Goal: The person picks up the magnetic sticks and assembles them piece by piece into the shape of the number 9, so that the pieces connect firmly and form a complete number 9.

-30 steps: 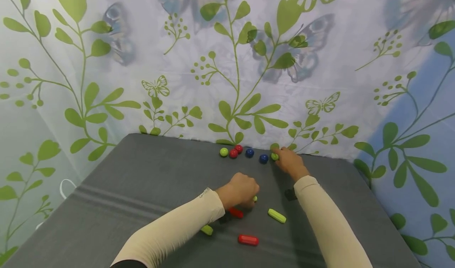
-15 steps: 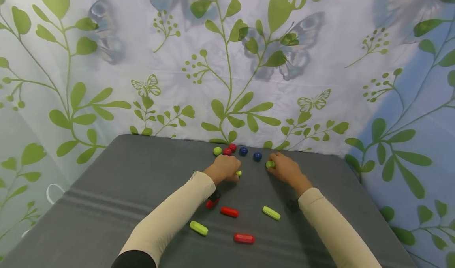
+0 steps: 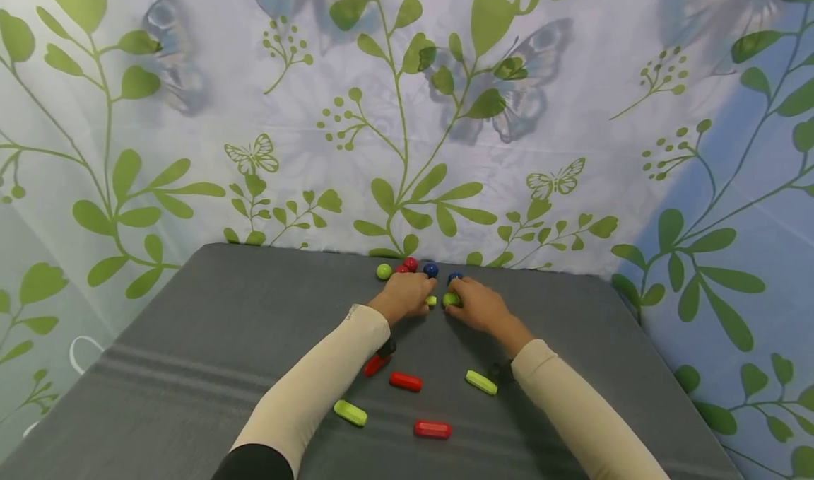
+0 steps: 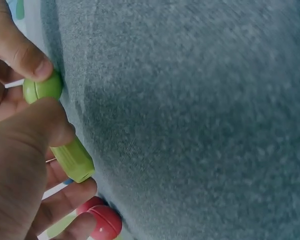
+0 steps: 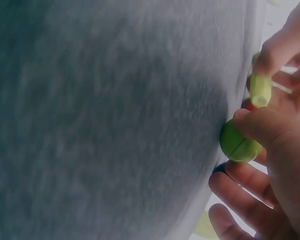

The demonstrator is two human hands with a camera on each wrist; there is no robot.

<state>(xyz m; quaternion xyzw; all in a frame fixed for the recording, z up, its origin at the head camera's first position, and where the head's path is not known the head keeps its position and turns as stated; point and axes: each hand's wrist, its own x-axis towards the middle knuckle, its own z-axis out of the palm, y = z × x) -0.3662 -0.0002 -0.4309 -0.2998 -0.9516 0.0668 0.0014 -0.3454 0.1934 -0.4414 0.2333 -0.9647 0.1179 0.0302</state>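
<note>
Toward the back of the grey table, my left hand (image 3: pixel 405 296) pinches a lime-green faceted stick (image 4: pixel 74 160) between thumb and fingers. My right hand (image 3: pixel 480 305) grips a green ball (image 5: pixel 237 142) that has a thin seam round it. In the head view the stick's end points at the ball, with a small gap between them. Just behind the hands lie a second green ball (image 3: pixel 384 271), two red balls (image 3: pixel 410 264), and two blue balls (image 3: pixel 430 270), one of them partly covered by the right hand.
Nearer on the grey table (image 3: pixel 210 367) lie a red stick (image 3: pixel 405 381), another red stick (image 3: pixel 432 429), a green stick (image 3: pixel 350 413) and a second green stick (image 3: pixel 481 382). One more red stick (image 3: pixel 376 365) shows beside the left wrist. A patterned curtain (image 3: pixel 286 148) hangs behind.
My left hand has carried the green stick from mid-table toward the back. The right hand has brought the green ball from the back right leftward, close to the stick's end.
</note>
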